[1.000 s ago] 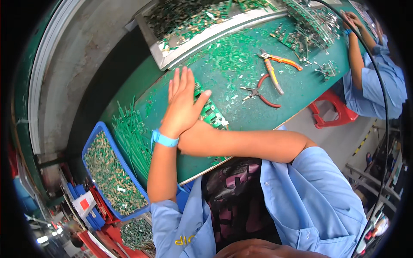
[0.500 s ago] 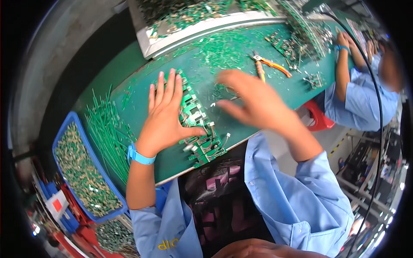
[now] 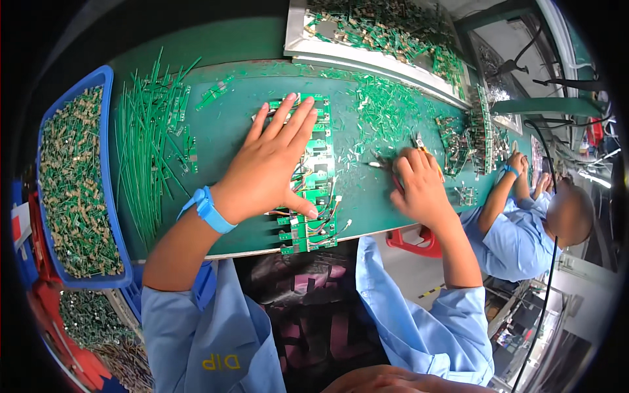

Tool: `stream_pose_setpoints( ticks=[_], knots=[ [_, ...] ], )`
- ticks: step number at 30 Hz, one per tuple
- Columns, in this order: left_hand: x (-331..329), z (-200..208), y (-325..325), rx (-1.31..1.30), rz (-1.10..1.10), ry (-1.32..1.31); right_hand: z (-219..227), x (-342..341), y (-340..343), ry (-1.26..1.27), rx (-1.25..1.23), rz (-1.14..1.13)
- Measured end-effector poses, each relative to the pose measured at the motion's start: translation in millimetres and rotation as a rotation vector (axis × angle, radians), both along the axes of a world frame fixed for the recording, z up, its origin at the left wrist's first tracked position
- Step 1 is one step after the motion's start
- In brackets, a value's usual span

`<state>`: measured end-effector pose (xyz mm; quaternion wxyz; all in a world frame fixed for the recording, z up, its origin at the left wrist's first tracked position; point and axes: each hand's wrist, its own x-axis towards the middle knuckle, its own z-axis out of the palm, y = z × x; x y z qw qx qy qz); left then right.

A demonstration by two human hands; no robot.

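The left hand (image 3: 268,164) lies on a long green circuit board (image 3: 321,164), with its fingers spread wide and its thumb out to the side (a blue band (image 3: 208,208) goes round that wrist). It is not closed around anything. The board is on the green table (image 3: 226,124), right in front of the person, and its near end comes to the table's edge. Thin wires with little white ends stick out from it. The right hand (image 3: 419,187) is bent over the pliers with red handles (image 3: 381,165), but I cannot tell if it grips them. The orange pliers (image 3: 426,150) are just beside that hand and partly hidden by it. Lots of little green scraps (image 3: 386,108) lie past the tools, near a metal tray (image 3: 354,59). On the left are long, thin green strips (image 3: 141,150) and a blue basket (image 3: 108,150) full of small bits. Another person in a blue shirt (image 3: 524,249) sits at the right.
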<state>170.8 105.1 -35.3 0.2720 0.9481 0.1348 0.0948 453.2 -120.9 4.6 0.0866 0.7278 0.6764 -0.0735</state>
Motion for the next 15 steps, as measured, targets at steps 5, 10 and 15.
stream_pose_setpoints(
  ticks=[5, 10, 15],
  knots=[
    [-3.2, -2.7, -0.6, -0.063, 0.001, -0.032, -13.2, 33.4, 2.1, 0.548, 0.169, -0.189],
    [-3.7, -9.8, -0.4, -0.037, 0.004, -0.087, -2.5, 27.0, 26.8, 1.745, 0.498, -0.28],
    [-2.4, -10.6, 0.1, -0.026, 0.002, -0.096, 14.5, -0.4, 82.3, 2.415, 0.762, -0.089]
  ],
)
